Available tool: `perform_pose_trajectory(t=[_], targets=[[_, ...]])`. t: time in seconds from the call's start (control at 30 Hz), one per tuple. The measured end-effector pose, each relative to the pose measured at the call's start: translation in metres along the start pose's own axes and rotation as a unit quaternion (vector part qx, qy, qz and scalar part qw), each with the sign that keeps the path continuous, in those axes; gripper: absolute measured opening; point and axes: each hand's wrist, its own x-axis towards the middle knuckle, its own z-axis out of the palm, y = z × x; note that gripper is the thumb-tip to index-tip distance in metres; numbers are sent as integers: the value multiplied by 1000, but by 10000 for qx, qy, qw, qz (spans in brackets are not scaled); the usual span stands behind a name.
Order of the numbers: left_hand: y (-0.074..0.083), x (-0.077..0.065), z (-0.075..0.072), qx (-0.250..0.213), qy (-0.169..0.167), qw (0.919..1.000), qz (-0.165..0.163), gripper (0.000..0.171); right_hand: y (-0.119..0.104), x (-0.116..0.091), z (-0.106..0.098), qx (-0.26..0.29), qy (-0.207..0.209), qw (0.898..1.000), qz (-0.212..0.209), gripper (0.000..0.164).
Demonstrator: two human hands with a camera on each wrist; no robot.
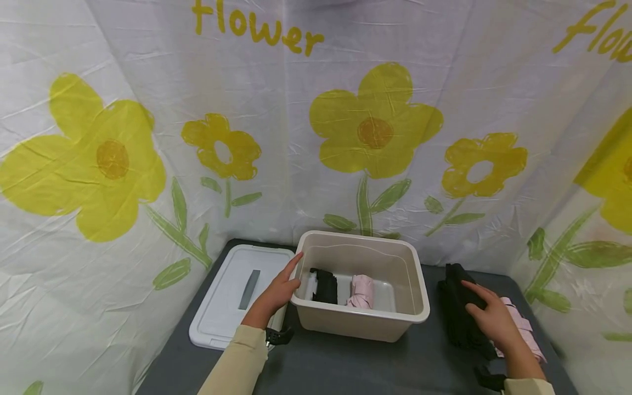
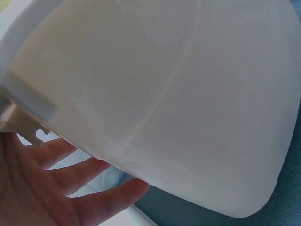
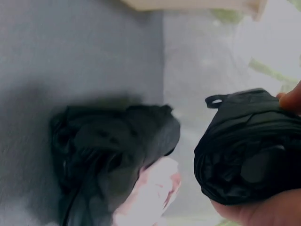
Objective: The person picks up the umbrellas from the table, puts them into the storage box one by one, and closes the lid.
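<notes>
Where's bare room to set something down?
Bare: tabletop in front of the bin, and between it and the black bundles to its right; bin floor right of the pink roll. Crowded: right side, with right hand, black bundles and pink bundle; left, under the lid.

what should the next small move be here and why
Probably carry the black bundle in the right hand over to the bin and lower it right of the pink roll: the hand grips it, the bin stands uncovered with room there, and the left hand touches the bin's edge, perhaps to steady it.
</notes>
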Motion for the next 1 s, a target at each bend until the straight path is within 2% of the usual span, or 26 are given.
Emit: perform_pose_trajectory(t=[0.17, 0.37, 0.6, 0.73, 1.0], targets=[[0, 1, 0, 11, 20, 10000, -35, 75, -12, 2, 3, 456, -44, 9987, -201, 58], [0, 0, 1, -13, 23, 10000, 0, 75, -29, 5, 5, 872, -162, 9959, -179, 61], [1, 0, 0, -30, 12, 10000, -27, 75, -46, 6, 6, 1524, -194, 9869, -500, 61], [1, 0, 0, -57, 3, 10000, -45, 75, -54, 5, 5, 1711, -256, 9822, -734, 61], [0, -1, 0, -143, -3, 9999, 10, 75, -75, 8, 5, 1862, -482, 9772, -896, 61]])
